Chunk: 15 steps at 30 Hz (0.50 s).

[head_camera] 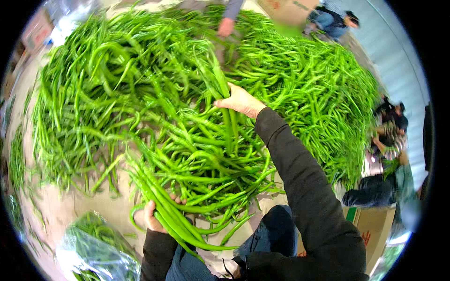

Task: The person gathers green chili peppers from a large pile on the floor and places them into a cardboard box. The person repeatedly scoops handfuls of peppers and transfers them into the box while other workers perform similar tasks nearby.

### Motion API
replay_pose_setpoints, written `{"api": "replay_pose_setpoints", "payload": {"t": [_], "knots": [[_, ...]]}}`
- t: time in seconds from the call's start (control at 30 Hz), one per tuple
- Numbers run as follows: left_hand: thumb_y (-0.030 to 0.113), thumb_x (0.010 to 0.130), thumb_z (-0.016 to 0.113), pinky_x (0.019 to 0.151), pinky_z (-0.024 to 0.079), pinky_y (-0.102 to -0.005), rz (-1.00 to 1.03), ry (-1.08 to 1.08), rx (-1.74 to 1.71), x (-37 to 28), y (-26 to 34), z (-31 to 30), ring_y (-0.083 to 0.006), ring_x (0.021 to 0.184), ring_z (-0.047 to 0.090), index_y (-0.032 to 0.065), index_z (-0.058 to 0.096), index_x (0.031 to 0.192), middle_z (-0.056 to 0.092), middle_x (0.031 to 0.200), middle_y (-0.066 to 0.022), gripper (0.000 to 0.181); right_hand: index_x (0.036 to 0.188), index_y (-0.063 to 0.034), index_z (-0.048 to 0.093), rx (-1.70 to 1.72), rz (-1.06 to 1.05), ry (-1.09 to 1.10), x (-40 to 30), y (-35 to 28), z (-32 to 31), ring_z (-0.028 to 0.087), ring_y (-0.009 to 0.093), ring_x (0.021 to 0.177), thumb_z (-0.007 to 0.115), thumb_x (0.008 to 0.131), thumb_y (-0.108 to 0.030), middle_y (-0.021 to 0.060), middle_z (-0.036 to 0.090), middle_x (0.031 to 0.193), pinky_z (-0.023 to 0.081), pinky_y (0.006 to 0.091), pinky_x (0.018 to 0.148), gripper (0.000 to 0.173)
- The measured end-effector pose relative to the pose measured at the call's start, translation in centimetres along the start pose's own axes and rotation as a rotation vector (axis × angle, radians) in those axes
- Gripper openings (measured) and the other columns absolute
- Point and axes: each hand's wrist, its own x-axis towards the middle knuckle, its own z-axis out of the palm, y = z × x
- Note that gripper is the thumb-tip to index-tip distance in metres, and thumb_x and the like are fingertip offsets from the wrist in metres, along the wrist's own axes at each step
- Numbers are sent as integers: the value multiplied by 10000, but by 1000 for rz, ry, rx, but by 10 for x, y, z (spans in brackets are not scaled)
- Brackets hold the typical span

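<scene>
Long green chili peppers fill the middle of the view in a large heap [316,98]. My left hand [156,219], low in front of my knees, is closed around a bunch of long peppers [182,226] that lie roughly side by side. My right hand [240,102] reaches out over the heap and grips a smaller bunch of peppers [220,79], its thumb across them; their ends stick out above and below the hand. Between the two hands lies a looser mound of peppers [207,158]. Some fingers of my left hand are hidden by the bunch.
A clear plastic bag [98,246] of peppers sits at lower left. An open cardboard box [374,228] stands at lower right, another box [288,12] beyond the heap. Another person's hand [225,27] reaches in at the far side. Several people sit along the right.
</scene>
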Motion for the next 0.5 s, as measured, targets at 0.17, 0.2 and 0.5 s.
{"api": "replay_pose_setpoints", "payload": {"t": [0.17,0.2,0.5], "knots": [[428,782,527,908,380,-468,5,-264,124,45,-24,62,-268,892,520,37,533,1026,559,940,-124,460,1165,-11,446,-55,-367,320,-76,-60,-62,534,192,921,706,680,-169,83,559,987,434,328,845,572],[426,800,510,914,376,-466,40,-318,182,54,-16,76,-264,901,520,38,530,1038,562,958,-120,455,1190,-2,421,-176,-122,311,-91,-91,-59,537,242,950,707,672,-210,131,551,1032,435,343,863,627],[452,904,374,992,316,-371,-267,-692,414,43,-111,240,-251,1185,400,34,285,1345,381,1326,-112,614,1264,91,221,-64,-21,683,-228,-123,-25,483,380,994,497,867,-408,282,447,1087,409,422,842,695]]}}
